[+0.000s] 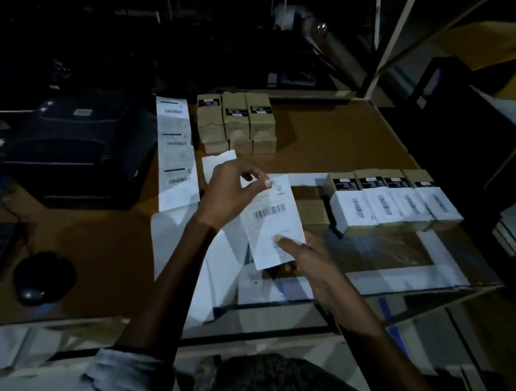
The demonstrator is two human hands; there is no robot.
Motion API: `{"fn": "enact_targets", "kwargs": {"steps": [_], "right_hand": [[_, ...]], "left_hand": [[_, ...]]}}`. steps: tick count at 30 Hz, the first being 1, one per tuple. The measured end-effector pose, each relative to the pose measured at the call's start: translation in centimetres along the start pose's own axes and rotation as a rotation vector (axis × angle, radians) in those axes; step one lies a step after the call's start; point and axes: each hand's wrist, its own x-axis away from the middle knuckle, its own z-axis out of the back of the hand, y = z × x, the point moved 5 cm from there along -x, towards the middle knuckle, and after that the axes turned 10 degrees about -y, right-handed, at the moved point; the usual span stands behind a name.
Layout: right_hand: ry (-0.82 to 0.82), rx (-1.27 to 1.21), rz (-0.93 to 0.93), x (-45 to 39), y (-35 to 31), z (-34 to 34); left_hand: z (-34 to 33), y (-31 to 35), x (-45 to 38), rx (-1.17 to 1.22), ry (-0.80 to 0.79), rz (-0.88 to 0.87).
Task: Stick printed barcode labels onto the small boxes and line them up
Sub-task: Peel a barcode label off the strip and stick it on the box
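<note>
Your left hand (229, 189) pinches the barcode label's (272, 218) top edge while your right hand (310, 262) grips its lower end, probably keeping it taut for sticking.

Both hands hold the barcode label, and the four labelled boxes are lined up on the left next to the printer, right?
Not quite. In the head view the four labelled boxes are lined up on the right, away from the printer. Left hand and right hand do hold the barcode label.
</note>
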Motion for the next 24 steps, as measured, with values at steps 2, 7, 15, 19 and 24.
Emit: {"fn": "enact_targets", "kwargs": {"steps": [2, 7, 15, 19, 24], "right_hand": [[0.037, -0.04, 0.012, 0.3, 0.8, 2.0], [0.083, -0.282, 0.02, 1.7, 2.1, 5.8], [0.283, -0.349, 0.014, 1.2, 2.2, 9.0], [0.325, -0.337, -0.061, 0.2, 3.1, 9.3], [0.304, -0.334, -0.056, -1.2, 3.6, 7.1]], "left_hand": [[-1.8, 1.1, -0.4, 0.006, -0.018, 0.034], [-5.8, 3.6, -2.2, -0.016, -0.094, 0.046], [-9.1, 6.0, -6.7, -0.005, -0.231, 0.013], [-9.7, 4.4, -8.6, 0.007, -0.298, 0.046], [-9.1, -0.2, -9.4, 0.021, -0.354, 0.208]]}}
